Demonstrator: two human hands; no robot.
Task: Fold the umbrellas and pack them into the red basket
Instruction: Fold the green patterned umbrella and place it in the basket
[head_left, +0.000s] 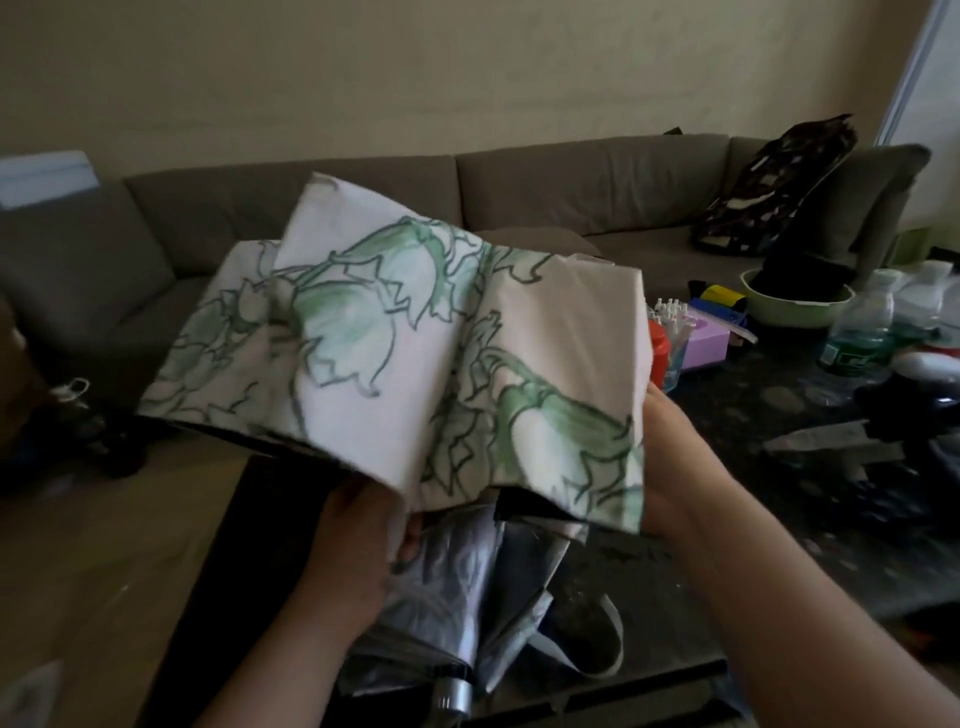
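Observation:
A white umbrella (395, 353) printed with green flowers is held up in front of me, its canopy collapsed into loose folds. My left hand (358, 540) grips the lower folds from beneath, fingers curled into the fabric. My right hand (670, 467) holds the canopy's right edge, its fingers hidden behind the cloth. Below them a grey umbrella (457, 597) lies on the dark table (779, 519), with its silver handle end (454, 693) near the bottom edge. No red basket is in view.
A grey-brown sofa (571, 192) runs along the back with a dark patterned bag (774, 187) on it. On the table's right stand water bottles (862, 332), a green bowl (795, 306), a purple box (704, 343) and small clutter. Tan floor (104, 571) lies at the left.

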